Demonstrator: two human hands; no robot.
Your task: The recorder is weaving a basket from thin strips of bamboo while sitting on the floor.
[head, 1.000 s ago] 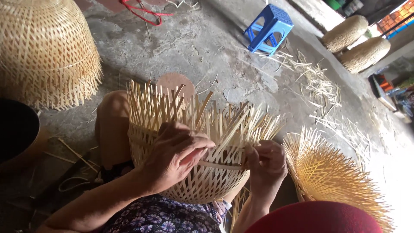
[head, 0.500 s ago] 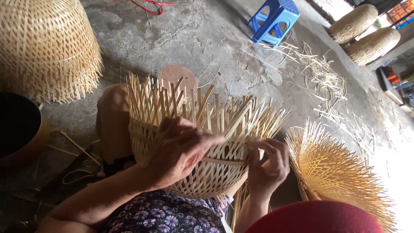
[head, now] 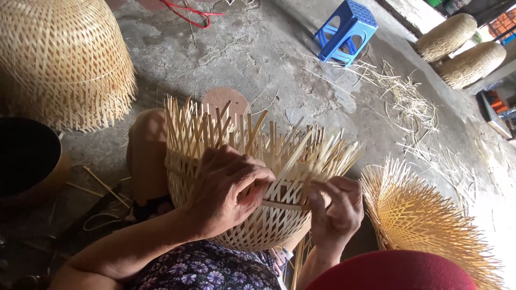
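Left hand (head: 228,188) is gripping, fingers curled shut, the wall of the half-woven pale bamboo-strip basket (head: 258,177) sitting on the lap. Right hand (head: 336,207) is pinching a loose bamboo strip (head: 285,204) at its rim. Finished domed bamboo basket (head: 59,59) is sitting at the concrete floor's (head: 242,53) far-left corner, blue plastic stool (head: 346,29) far side.

Purple floral garment (head: 207,268) (bare forearms), red hat (head: 395,271).
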